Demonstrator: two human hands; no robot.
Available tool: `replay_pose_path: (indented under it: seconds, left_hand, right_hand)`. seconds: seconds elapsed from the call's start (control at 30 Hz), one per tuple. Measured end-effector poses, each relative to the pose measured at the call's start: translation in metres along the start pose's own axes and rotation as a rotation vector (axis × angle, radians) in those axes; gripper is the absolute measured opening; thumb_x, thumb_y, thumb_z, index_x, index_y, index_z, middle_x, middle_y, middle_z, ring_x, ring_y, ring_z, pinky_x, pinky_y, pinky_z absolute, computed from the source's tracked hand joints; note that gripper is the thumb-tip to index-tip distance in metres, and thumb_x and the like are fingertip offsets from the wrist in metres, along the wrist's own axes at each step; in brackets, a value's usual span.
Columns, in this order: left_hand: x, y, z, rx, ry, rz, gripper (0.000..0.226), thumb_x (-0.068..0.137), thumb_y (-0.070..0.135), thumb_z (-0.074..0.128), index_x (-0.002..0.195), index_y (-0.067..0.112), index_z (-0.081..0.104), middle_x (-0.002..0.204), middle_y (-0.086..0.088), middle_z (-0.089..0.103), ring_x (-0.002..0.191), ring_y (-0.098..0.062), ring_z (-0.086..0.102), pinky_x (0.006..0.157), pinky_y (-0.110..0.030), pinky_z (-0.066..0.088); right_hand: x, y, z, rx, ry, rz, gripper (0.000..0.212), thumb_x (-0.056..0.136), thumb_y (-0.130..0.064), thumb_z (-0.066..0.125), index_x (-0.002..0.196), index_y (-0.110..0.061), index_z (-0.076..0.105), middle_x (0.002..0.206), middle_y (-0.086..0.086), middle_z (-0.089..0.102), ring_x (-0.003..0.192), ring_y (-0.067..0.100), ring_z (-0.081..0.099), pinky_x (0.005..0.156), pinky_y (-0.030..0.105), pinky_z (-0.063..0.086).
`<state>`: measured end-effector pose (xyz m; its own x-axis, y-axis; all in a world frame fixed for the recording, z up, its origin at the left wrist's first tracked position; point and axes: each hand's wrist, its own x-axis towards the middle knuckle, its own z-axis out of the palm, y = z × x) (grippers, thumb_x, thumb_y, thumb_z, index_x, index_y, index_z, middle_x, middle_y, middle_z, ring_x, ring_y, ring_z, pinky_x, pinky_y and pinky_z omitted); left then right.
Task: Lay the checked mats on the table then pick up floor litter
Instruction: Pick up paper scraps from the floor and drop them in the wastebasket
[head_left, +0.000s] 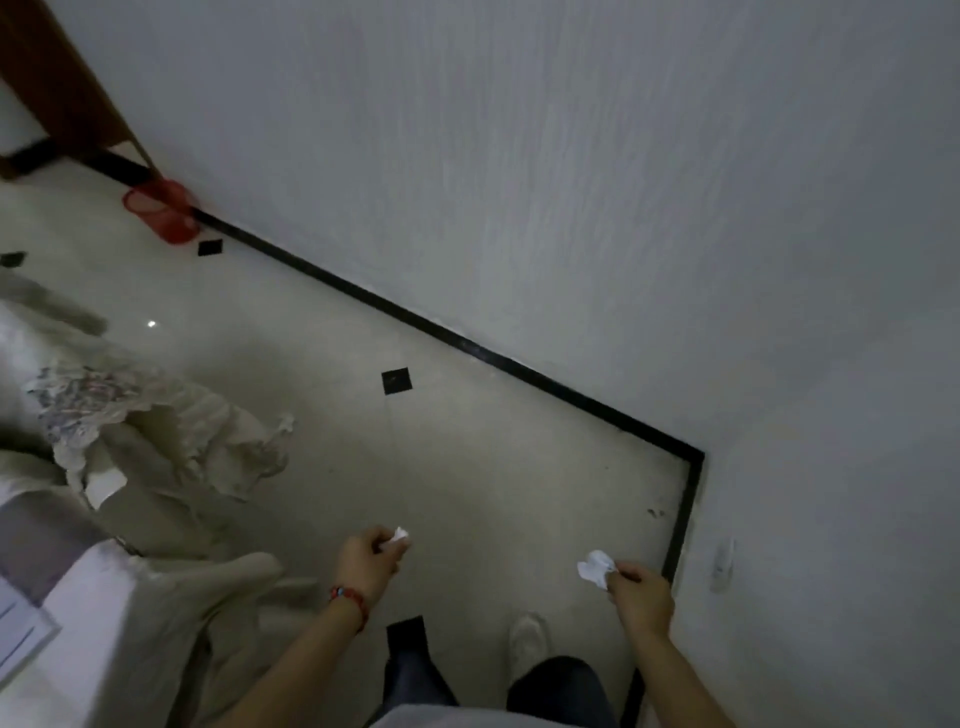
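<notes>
My left hand (366, 564) pinches a small crumpled white paper scrap (399, 535) at its fingertips, above the pale tiled floor (467, 467). My right hand (641, 597) grips a larger crumpled white paper ball (596, 567). Both hands are held out in front of me at about the same height, near the room's corner. A checked mat (21, 629) shows partly on the cloth-covered table (104, 623) at the lower left.
A red mesh waste bin (163, 208) stands by the wall's black skirting (415, 317) at the far left, beside a brown door frame (62, 88). The draped tablecloth (171, 431) hangs to the floor on the left. My shoe (527, 642) is below.
</notes>
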<state>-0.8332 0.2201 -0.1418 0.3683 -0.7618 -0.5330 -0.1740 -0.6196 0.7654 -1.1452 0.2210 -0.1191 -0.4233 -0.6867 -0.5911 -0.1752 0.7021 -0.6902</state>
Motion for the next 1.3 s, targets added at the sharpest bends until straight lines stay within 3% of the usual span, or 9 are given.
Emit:
replay_pose_path:
  seconds: [0.2,0.43,0.57,0.67,0.77,0.87,0.97,1.07,1.3]
  left_hand:
    - [0.015,0.03,-0.005,-0.179,0.151,-0.086,0.042,0.085,0.012,0.061,0.048,0.016,0.041,0.048,0.002,0.037,0.049,-0.016,0.038,0.057,-0.028,0.036]
    - [0.08,0.043,-0.053,-0.296,0.363,-0.225,0.033,0.085,0.018,0.062,0.055,0.009,0.051,0.056,-0.006,0.049,0.056,-0.019,0.048,0.064,-0.031,0.043]
    - [0.147,0.069,-0.084,-0.316,0.357,-0.238,0.037,0.087,0.022,0.06,0.054,0.011,0.048,0.055,-0.006,0.046,0.055,-0.018,0.044,0.063,-0.03,0.038]
    - [0.198,0.103,-0.11,-0.326,0.362,-0.226,0.035,0.087,0.021,0.058,0.057,0.009,0.047,0.056,-0.007,0.046,0.056,-0.018,0.044,0.061,-0.029,0.039]
    - [0.253,0.145,-0.143,-0.307,0.361,-0.202,0.035,0.087,0.02,0.058,0.055,0.013,0.048,0.053,-0.002,0.047,0.051,-0.013,0.046,0.054,-0.024,0.039]
    - [0.304,0.175,-0.176,-0.319,0.414,-0.185,0.033,0.086,0.015,0.059,0.054,0.013,0.05,0.052,-0.003,0.048,0.048,-0.012,0.047,0.05,-0.022,0.039]
    - [0.351,0.194,-0.204,-0.356,0.461,-0.186,0.036,0.086,0.005,0.058,0.053,0.014,0.049,0.053,-0.004,0.047,0.044,-0.009,0.048,0.042,-0.012,0.041]
    - [0.397,0.205,-0.227,-0.395,0.487,-0.236,0.029,0.086,0.002,0.057,0.059,0.01,0.05,0.056,-0.003,0.047,0.051,-0.014,0.044,0.038,-0.005,0.037]
    - [0.479,0.233,-0.285,-0.441,0.617,-0.363,0.03,0.086,0.007,0.059,0.057,0.009,0.053,0.053,-0.005,0.05,0.05,-0.016,0.045,0.045,-0.017,0.041]
  right_hand:
    - [0.066,-0.091,0.039,-0.166,-0.199,-0.079,0.003,0.073,-0.009,0.072,0.074,-0.011,0.07,0.082,0.008,0.072,0.074,0.02,0.064,0.078,0.029,0.049]
    - [0.1,-0.214,0.159,-0.266,-0.395,-0.237,0.009,0.068,-0.007,0.075,0.068,-0.013,0.068,0.059,-0.009,0.064,0.058,0.005,0.057,0.06,0.018,0.044]
    - [0.126,-0.273,0.232,-0.302,-0.41,-0.281,0.021,0.071,-0.002,0.07,0.06,-0.018,0.064,0.039,-0.02,0.058,0.049,-0.001,0.058,0.057,0.011,0.045]
    - [0.144,-0.309,0.276,-0.36,-0.368,-0.271,0.005,0.075,-0.003,0.068,0.074,-0.007,0.07,0.061,-0.003,0.066,0.069,0.022,0.065,0.072,0.027,0.051]
    - [0.16,-0.344,0.32,-0.385,-0.386,-0.289,0.019,0.076,-0.003,0.065,0.066,-0.018,0.065,0.07,0.007,0.065,0.078,0.032,0.064,0.081,0.039,0.052]
    - [0.179,-0.373,0.356,-0.438,-0.372,-0.276,0.017,0.077,0.0,0.063,0.068,-0.014,0.066,0.072,0.009,0.065,0.079,0.034,0.063,0.081,0.04,0.051]
    - [0.198,-0.399,0.389,-0.485,-0.368,-0.266,0.012,0.077,0.001,0.061,0.084,0.001,0.07,0.077,0.014,0.066,0.08,0.035,0.063,0.075,0.034,0.047]
    - [0.222,-0.437,0.432,-0.512,-0.376,-0.281,0.013,0.078,0.001,0.061,0.087,0.006,0.069,0.078,0.015,0.065,0.078,0.034,0.061,0.076,0.036,0.046]
    - [0.256,-0.561,0.571,-0.57,-0.506,-0.336,0.015,0.079,-0.001,0.062,0.091,0.002,0.069,0.089,0.013,0.067,0.08,0.026,0.058,0.077,0.027,0.042]
